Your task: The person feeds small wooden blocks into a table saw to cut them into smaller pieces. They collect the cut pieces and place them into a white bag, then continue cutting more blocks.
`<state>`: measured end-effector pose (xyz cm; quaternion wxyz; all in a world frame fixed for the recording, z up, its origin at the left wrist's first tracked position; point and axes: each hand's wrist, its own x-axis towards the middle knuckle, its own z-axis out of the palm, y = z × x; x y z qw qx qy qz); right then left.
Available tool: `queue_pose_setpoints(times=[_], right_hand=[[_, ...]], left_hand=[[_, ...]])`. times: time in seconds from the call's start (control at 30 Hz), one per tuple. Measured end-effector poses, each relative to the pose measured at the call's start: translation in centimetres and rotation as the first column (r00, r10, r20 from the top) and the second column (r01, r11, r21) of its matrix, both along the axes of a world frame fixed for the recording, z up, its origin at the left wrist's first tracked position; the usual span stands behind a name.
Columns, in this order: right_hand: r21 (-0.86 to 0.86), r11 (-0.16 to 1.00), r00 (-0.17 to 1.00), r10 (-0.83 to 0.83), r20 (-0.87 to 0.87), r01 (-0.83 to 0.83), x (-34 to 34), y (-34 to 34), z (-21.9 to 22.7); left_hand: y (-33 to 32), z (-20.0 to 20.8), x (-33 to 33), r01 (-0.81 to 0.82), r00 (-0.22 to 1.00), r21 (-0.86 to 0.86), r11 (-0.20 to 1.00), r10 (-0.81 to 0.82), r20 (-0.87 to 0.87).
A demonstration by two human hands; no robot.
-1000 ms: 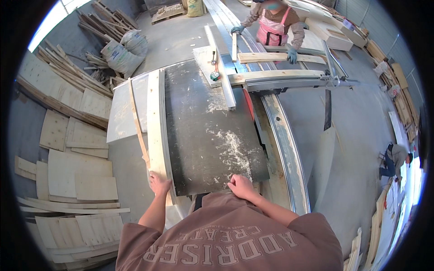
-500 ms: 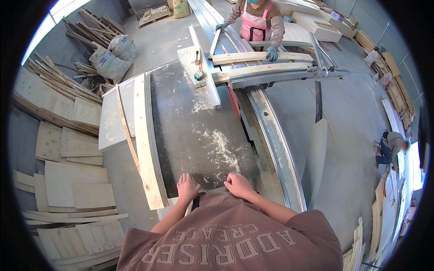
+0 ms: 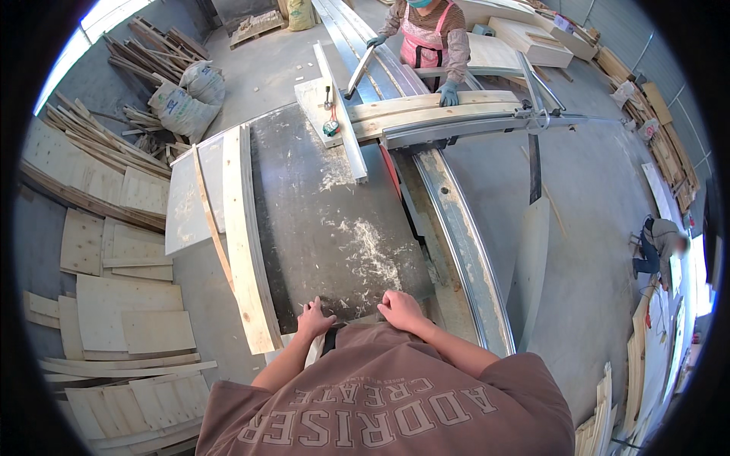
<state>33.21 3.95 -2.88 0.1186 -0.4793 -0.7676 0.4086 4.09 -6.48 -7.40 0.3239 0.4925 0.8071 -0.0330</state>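
My left hand (image 3: pixel 314 318) rests with fingers spread on the near edge of the dark saw table (image 3: pixel 319 228), holding nothing. My right hand (image 3: pixel 401 308) lies curled in a loose fist on the same near edge, a little to the right, also with nothing in it. Sawdust (image 3: pixel 369 247) is scattered on the table just ahead of both hands. A long pale wooden plank (image 3: pixel 245 235) lies along the table's left side, with a thin wooden strip (image 3: pixel 211 220) beside it.
A metal fence rail (image 3: pixel 346 114) and sliding rail (image 3: pixel 464 251) run away from me. At the far end a person in a pink apron (image 3: pixel 430 38) holds planks (image 3: pixel 433 110) with gloved hands. Plywood offcuts (image 3: pixel 114 304) cover the floor on the left. Another person (image 3: pixel 660 243) crouches at right.
My left hand let go of the thin strip at the table's left side and moved right onto the table's near edge. The right hand stayed about where it was.
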Motion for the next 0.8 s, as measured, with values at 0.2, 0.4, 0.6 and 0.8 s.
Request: queue_pose_setpoints(times=[0.2, 0.4, 0.6, 0.8], right_hand=[[-0.004, 1.000, 1.000, 0.013, -0.019, -0.013, -0.29, 0.04, -0.33], [0.008, 1.000, 1.000, 0.012, -0.027, -0.012, -0.45, -0.07, -0.05], [-0.007, 1.000, 1.000, 0.005, -0.014, -0.005, -0.57, -0.08, 0.24], [0.008, 1.000, 1.000, 0.015, -0.016, -0.015, -0.67, -0.08, 0.01]], left_hand=[[-0.12, -0.08, -0.35, -0.014, 1.000, -0.024, 1.000, 0.015, 0.015], [-0.20, -0.22, -0.77, -0.018, 0.999, -0.039, 0.999, 0.019, 0.046], [-0.21, -0.15, -0.58, -0.016, 0.999, -0.046, 0.999, 0.018, 0.037], [-0.07, 0.17, -0.73, -0.010, 0.999, -0.043, 0.999, 0.012, 0.049]])
